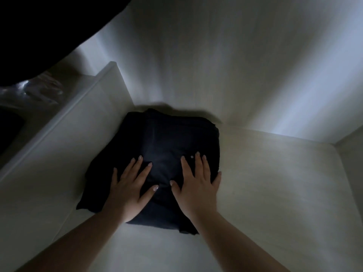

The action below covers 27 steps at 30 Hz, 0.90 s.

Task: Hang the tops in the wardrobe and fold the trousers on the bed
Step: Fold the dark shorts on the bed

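Note:
A folded pair of dark navy trousers (167, 138) lies as a thick square bundle on the pale floor of a wardrobe compartment (275, 173), pushed toward the back left corner. My left hand (129, 185) presses flat on the near left part of the bundle, fingers straight and spread. My right hand (196, 183) lies flat on the near right part, fingers spread, little finger at the bundle's right edge. A small metal button shows just beyond my right fingertips.
A pale vertical divider panel (78, 118) borders the compartment on the left; beyond it sits crinkled clear plastic (33, 91). A dark hanging garment (39, 26) fills the top left corner. The back wall (235, 65) and right wall (351, 163) close the space.

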Tool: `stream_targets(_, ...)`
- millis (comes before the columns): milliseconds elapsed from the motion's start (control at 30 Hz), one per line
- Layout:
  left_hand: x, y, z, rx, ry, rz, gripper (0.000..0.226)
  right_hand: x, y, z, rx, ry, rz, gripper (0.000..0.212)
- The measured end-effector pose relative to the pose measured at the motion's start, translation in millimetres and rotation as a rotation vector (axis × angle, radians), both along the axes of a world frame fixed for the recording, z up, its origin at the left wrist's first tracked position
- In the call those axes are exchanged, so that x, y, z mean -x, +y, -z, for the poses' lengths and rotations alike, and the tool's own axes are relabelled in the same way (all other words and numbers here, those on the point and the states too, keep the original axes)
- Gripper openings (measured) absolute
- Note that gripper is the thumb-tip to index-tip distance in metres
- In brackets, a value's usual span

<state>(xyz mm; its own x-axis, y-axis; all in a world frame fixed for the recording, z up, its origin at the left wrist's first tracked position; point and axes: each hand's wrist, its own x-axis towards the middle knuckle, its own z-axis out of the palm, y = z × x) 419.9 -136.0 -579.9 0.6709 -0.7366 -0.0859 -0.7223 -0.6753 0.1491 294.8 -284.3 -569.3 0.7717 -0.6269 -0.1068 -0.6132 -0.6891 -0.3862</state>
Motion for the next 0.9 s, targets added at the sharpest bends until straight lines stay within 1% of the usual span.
stream_targets(100,-25.9,-7.8,2.3,-0.088,-0.009,0.025,0.086,-15.7,-2.1,0.3,-0.002,-0.017,0.03,0.07)
stream_targets(200,-43.2,-16.4,2.2,-0.134,-0.011,0.056,0.087,-28.1,-8.5,0.6,-0.013,-0.017,0.048,0.07)
stream_targets(467,-48.3,-20.7,3.7,-0.091,-0.007,0.07,0.086,-34.2,-10.9,4.2,0.034,-0.012,0.065,0.07)
stream_targets(600,-52.2,-22.1,4.8,-0.054,0.017,0.068,0.087,-35.4,-10.5,7.7,0.076,-0.049,0.07,0.069)
stream_targets(700,-51.3,-24.5,0.4,-0.081,0.047,0.053,0.082,-32.2,-13.2,8.5,0.08,-0.065,0.043,0.068)
stream_targets(800,-38.6,-29.3,-13.3,-0.101,-0.087,0.029,0.068,-11.6,-18.8,0.6,0.135,0.008,-0.061,0.067)
stream_targets(833,-30.2,-31.4,-20.4,-0.07,-0.077,0.004,0.062,-0.3,-20.8,-4.7,0.158,0.048,-0.104,0.066)
stream_targets(867,-20.3,-32.7,-28.5,0.015,0.023,-0.04,0.054,11.4,-21.8,-12.0,0.156,0.081,-0.14,0.066)
stream_targets(900,-7.2,-32.4,-38.6,0.146,0.214,-0.106,0.046,23.7,-21.9,-22.5,0.121,0.101,-0.169,0.065)
